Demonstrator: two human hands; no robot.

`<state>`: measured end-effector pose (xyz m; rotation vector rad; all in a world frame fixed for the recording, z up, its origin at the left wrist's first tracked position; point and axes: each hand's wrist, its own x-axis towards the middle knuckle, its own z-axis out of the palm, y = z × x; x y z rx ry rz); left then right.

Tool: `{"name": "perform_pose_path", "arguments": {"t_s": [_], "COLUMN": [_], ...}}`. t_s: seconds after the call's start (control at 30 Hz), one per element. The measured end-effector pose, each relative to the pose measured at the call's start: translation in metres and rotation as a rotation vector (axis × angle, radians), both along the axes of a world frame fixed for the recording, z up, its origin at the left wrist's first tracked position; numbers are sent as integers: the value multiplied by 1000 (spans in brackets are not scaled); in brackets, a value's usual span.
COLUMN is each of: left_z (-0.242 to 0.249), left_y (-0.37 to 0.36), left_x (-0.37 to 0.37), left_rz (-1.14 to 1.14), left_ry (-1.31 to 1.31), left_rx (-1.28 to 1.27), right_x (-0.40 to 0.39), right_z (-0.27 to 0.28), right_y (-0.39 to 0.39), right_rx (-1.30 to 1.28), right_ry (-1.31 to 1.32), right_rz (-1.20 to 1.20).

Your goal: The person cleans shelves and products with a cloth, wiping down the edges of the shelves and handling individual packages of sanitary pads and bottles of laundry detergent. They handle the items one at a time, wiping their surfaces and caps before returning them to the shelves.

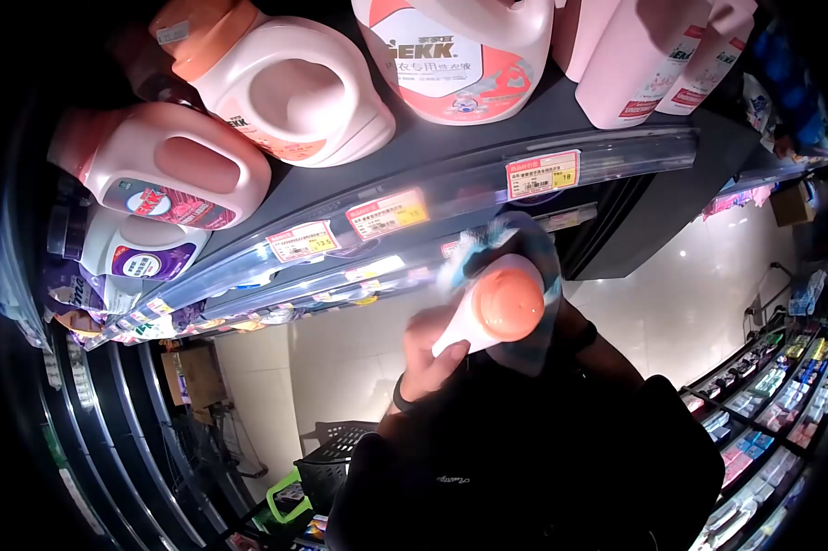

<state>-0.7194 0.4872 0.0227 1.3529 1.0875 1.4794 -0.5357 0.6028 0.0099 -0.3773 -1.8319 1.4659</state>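
Observation:
A white bottle with an orange cap point(508, 303) is held upright in front of my chest, cap toward the camera. My left hand point(432, 354) wraps round its lower left side, with the thumb on the white body. A blue and white cloth point(544, 266) lies against the far and right sides of the bottle. Beneath that cloth my right hand is hidden; only the forearm and a dark wristband show.
Pink detergent bottles point(460, 64) stand on the dark shelf point(414, 151) ahead, behind a clear edge strip with price tags point(543, 174). A black basket point(326, 468) with a green handle is at lower left. Stocked shelves point(772, 404) line the right.

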Motion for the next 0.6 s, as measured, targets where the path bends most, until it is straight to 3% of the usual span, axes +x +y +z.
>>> {"name": "perform_pose_path", "arguments": {"t_s": [0.07, 0.13, 0.23, 0.43, 0.6], "left_z": [-2, 2, -5, -23, -30], "left_y": [4, 16, 20, 22, 17], "left_x": [4, 4, 10, 9, 1], "left_rz": [-2, -78, -95, -46, -6], "left_ry": [-27, 121, 184, 69, -43], "left_rx": [100, 269, 198, 22, -233], "right_x": [1, 4, 13, 26, 45], "right_z": [1, 4, 12, 18, -11], "right_y": [-3, -5, -4, -2, -5], "right_rx": [-55, -109, -201, -330, -485], "right_ry": [-21, -38, -58, -85, -43], "right_rz": [-5, 4, 8, -6, -44]}}
